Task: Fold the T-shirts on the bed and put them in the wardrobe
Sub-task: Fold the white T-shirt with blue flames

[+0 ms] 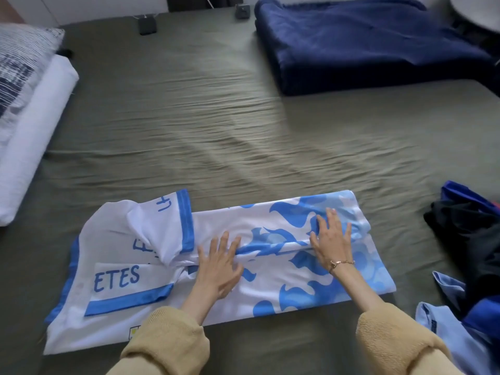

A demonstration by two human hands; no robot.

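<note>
An olive-sheeted bed point(216, 117) fills the frame. At lower centre a white-and-blue T-shirt point(284, 277) lies lengthwise left to right, collar end left. Left hand point(219, 269) and right hand point(331, 239) press it flat-fingered. A navy blanket point(365, 44) sits upper right.

Soft, dim daylight falls from about twelve o'clock, leaving a pale streak down the creased bedsheet point(216, 125). Shadows are faint. The whole picture is slightly blurred, worst toward nine and three o'clock, where wide-angle distortion bends the edges.
</note>
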